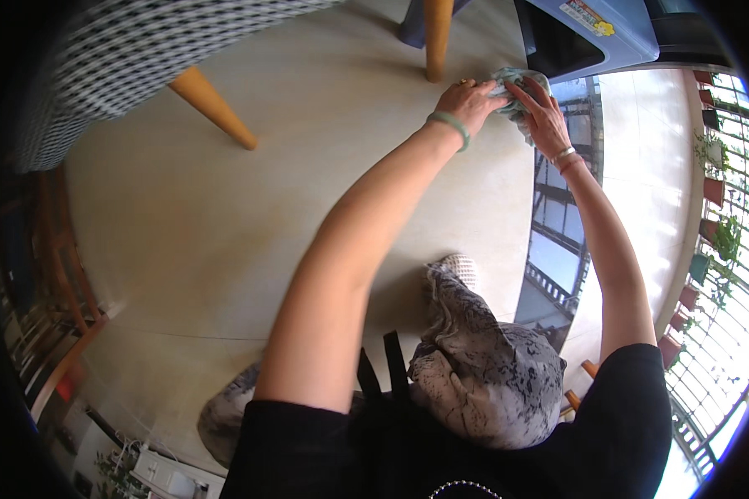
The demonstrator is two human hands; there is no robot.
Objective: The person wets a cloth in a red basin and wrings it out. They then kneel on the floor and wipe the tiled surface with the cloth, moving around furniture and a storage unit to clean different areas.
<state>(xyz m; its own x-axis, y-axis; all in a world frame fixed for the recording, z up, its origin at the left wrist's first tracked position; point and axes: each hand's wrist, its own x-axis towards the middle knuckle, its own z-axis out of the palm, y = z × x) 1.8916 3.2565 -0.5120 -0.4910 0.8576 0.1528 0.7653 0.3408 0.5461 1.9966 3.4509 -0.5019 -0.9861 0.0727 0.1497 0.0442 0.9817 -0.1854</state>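
A crumpled pale green cloth (518, 78) lies where the beige tile floor (324, 168) meets a dark glossy strip (552, 249). My left hand (471, 103), below which a green bangle circles the wrist, has its fingertips on the cloth's left side. From the right, my right hand (546, 118) spreads its fingers over the cloth and presses on it. Both arms stretch forward, and the cloth is partly hidden under the fingers. Just beyond it stands a blue-grey plastic bin (624, 37) with a dark front and a sticker bearing writing.
Wooden legs (438, 43) (215, 109) stand on the floor ahead, one under a black-and-white woven seat (162, 56). Potted plants (721, 237) line a barred railing at right. Wooden furniture (68, 262) is at far left. My patterned trouser leg (493, 374) is bent below.
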